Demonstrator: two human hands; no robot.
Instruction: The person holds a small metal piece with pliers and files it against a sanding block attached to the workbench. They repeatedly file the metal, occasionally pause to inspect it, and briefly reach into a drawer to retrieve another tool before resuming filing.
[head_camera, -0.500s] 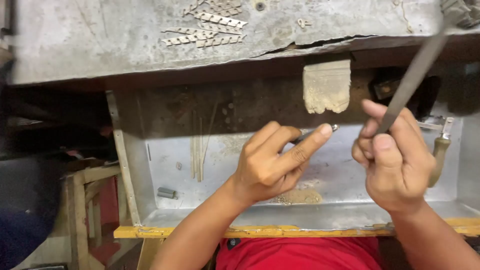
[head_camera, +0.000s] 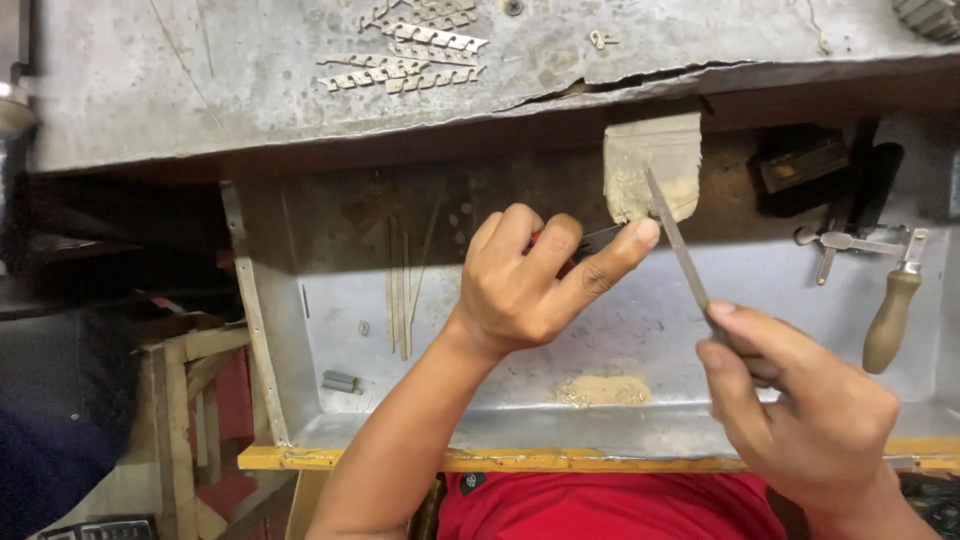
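- Fingers of the left hand (head_camera: 525, 285), frame centre, pinch a small dark flat metal piece (head_camera: 598, 238) under the extended forefinger.
- Right hand (head_camera: 800, 400), lower right, grips a slim grey steel file (head_camera: 675, 235) whose tip touches that piece.
- Below lies a tan filings heap (head_camera: 603, 390) in the grey metal tray (head_camera: 480, 425).
- Wooden-handled tool (head_camera: 893, 310) hangs at right.

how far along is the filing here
Done so far: a small heap of filings lies in the metal tray, and finished-looking strips sit on the bench top. In hand: the left hand pinches a small dark piece while the right hand holds a slim file against it. What remains can't be judged.
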